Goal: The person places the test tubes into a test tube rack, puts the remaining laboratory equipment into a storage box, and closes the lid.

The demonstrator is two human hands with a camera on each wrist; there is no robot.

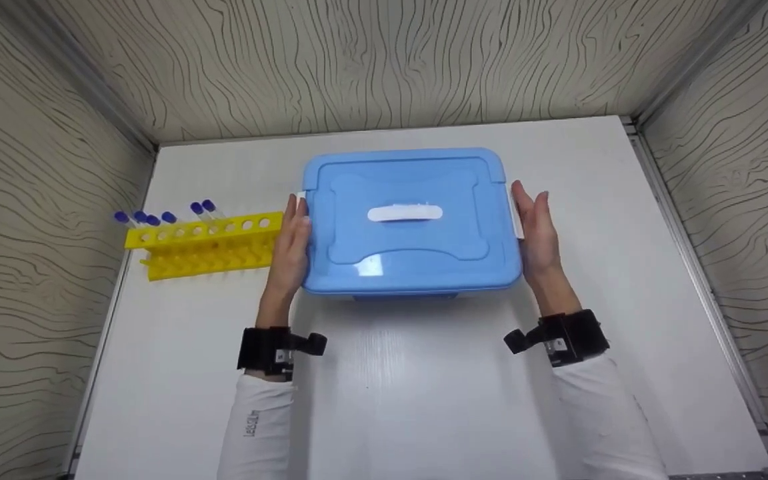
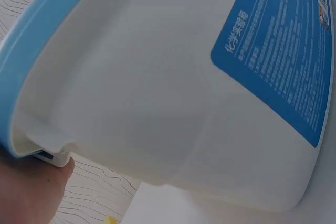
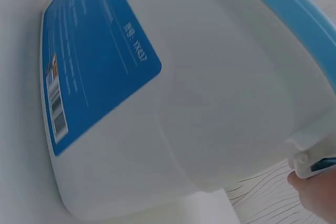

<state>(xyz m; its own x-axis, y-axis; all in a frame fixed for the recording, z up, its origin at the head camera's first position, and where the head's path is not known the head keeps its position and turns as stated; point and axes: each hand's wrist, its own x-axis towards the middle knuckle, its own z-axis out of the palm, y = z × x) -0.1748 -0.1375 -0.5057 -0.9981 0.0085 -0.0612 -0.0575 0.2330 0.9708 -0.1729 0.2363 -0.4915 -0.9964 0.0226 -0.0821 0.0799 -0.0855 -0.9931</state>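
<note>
A storage box [image 1: 412,267] stands in the middle of the table, its blue lid on and a white handle [image 1: 404,213] on top. In the left wrist view its whitish wall [image 2: 131,93] bears a blue printed label [image 2: 283,56]. My left hand [image 1: 289,250] lies along the box's left side, fingers fairly straight, touching the latch area under the rim. At the opposite side my right hand [image 1: 539,233] rests against the white latch [image 1: 515,212] with its fingers extended. The wrist views show only part of each hand, beside the latches; the undersides of the fingers are hidden.
A yellow test tube rack [image 1: 207,253] stands left of the box, close to my left hand. Several tubes with blue-purple caps [image 1: 169,217] lean at its back. Patterned panels [image 1: 384,67] enclose the white table [image 1: 644,267] at the back and sides.
</note>
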